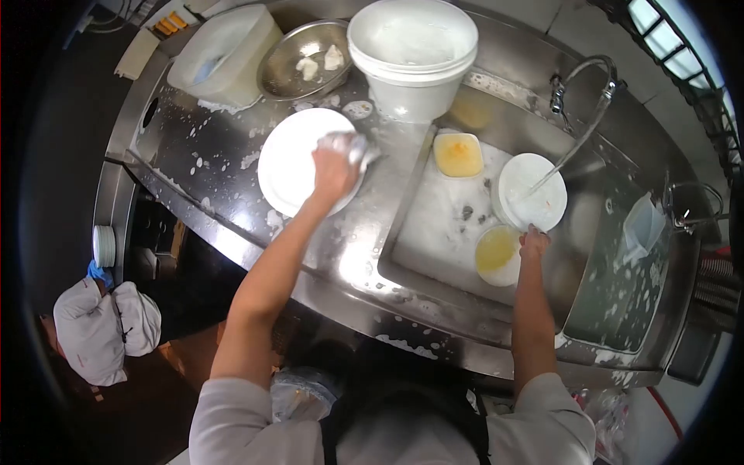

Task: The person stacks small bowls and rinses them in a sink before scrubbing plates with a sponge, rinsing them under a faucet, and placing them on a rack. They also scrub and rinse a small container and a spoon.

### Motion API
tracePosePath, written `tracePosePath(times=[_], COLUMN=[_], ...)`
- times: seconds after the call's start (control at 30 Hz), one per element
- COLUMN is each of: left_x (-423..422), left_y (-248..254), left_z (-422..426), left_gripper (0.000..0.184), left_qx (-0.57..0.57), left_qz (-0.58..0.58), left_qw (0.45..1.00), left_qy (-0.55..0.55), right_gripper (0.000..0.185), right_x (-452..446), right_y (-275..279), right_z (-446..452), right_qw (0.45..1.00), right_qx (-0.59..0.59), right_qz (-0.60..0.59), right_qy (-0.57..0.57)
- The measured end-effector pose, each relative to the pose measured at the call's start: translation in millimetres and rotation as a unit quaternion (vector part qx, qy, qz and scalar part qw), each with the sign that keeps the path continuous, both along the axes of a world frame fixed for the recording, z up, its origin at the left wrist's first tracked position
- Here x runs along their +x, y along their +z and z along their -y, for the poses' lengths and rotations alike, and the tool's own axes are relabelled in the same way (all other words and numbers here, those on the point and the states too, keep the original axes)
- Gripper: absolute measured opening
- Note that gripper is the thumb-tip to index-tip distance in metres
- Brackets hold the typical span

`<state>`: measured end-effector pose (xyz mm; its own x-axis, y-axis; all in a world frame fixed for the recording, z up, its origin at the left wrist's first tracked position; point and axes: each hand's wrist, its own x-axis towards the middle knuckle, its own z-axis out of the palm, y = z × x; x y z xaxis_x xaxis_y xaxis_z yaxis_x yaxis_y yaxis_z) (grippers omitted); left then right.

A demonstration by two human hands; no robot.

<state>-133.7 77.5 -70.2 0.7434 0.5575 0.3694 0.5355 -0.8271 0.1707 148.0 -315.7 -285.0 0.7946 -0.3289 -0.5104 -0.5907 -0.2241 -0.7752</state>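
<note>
A white plate [288, 165] lies on the wet steel counter, and over its right side my left hand [335, 167] is closed round a whitish, blurred cloth or sponge [361, 149]. In the sink, my right hand [534, 239] grips the lower rim of a white bowl [529, 191]. Water from the curved faucet [583, 133] runs into this bowl. Just below and left of it sits a round container with yellow contents [496, 249]. Further up in the foamy sink is a squarish dish with a yellow-orange surface [458, 155].
Stacked white buckets [413, 85], a metal colander [288, 66] and a translucent tub [225, 58] line the counter's back. The right basin [620, 271] holds cloudy water and a pale container [642, 226]. A person in white [91, 332] is at lower left, near stacked plates [103, 246].
</note>
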Motion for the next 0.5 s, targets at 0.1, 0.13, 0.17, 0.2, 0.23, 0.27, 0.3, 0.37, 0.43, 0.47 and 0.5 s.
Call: tracePosePath(times=[0.1,0.13,0.17,0.2,0.23,0.27,0.3,0.37,0.43,0.47,0.5], left_x=[-90,-127,-132,-130,-129,-86,-44,56,137,167,193], left_y=[-27,-32,-1,5,10,44,58,120,149,152,135], left_z=[-20,-42,-56,-96,-136,-128,-137,-100,-60,-60,-81], left_gripper=[0.04,0.042,0.043,0.041,0.038,0.038,0.038,0.034,0.034,0.035,0.034], left_qx=[-0.006,0.062,0.058,0.058,0.057,0.1,0.094,0.07,0.108,0.142,0.152], left_qz=[-0.023,-0.15,-0.289,-0.294,-0.3,-0.173,-0.108,0.064,0.118,0.102,-0.007], left_qw=[0.994,0.986,0.955,0.952,0.949,0.978,0.987,0.991,0.973,0.969,0.973], left_qy=[-0.111,-0.037,0.036,0.056,0.075,0.06,0.071,-0.095,-0.163,-0.174,-0.172], right_gripper=[0.036,0.034,0.032,0.031,0.029,0.026,0.035,0.043,0.042,0.042,0.039], right_x=[10,18,25,32,36,26,16,0,-11,-13,-22], right_y=[-14,-36,-67,-96,-123,-72,-26,3,8,7,11], right_z=[-2,-1,7,12,17,10,0,-10,-17,-23,-27], right_qw=[0.987,0.988,0.989,0.989,0.986,0.998,0.997,0.996,0.993,0.987,0.944], right_qx=[-0.151,-0.135,-0.107,-0.077,-0.049,0.002,0.023,0.031,-0.009,-0.036,0.218], right_qz=[0.052,0.069,0.094,0.115,0.143,0.067,0.04,0.012,0.014,0.017,0.015], right_qy=[-0.01,-0.019,-0.033,-0.049,-0.071,-0.018,-0.058,-0.087,-0.119,-0.159,-0.249])
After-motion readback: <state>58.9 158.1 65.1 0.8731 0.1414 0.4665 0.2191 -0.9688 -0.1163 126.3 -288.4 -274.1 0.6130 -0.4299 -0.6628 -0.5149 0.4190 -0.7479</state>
